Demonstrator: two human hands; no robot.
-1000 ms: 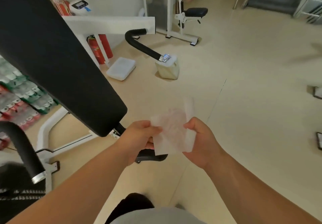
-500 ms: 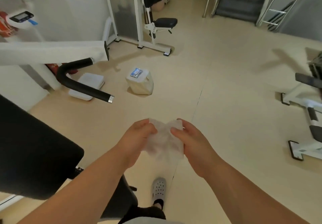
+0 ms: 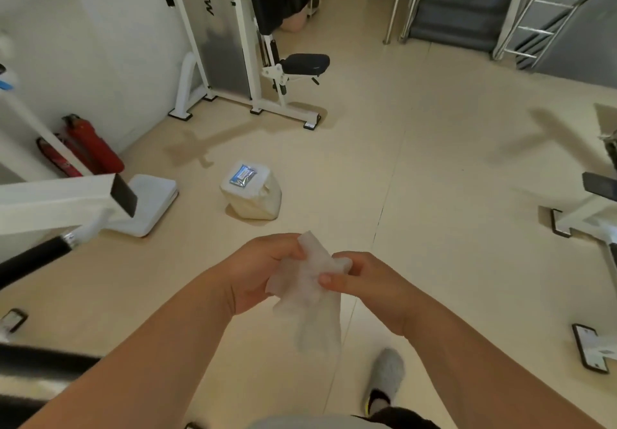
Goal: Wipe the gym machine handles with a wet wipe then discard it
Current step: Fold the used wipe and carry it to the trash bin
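Both hands are on the wet wipe (image 3: pixel 310 298), held in the air in front of the body, above the cream floor (image 3: pixel 450 178). The left hand (image 3: pixel 263 271) grasps the upper edge with curled fingers (image 3: pixel 287 245). The right hand (image 3: pixel 364 281) pinches the middle between thumb and forefinger, and the lower part hangs loose and crumpled beneath them.

The wipe touches no machine. The nearest handle, a black foam grip (image 3: pixel 30 261) on the white frame at the left edge, is well apart from it. A blue-labelled wipes pack (image 3: pixel 243 175) lies on top of a white plastic container (image 3: pixel 257 205) on the floor ahead, with two red fire extinguishers (image 3: pixel 93 148) against the wall beyond. A grey shoe (image 3: pixel 385 375) shows at the bottom.

Judging by this, the wipe is out of its pack and being gathered or reshaped in the hands. Whether the handles are already wiped cannot be told from the view. At the least, discarding is not yet done, and I can make out no bin.
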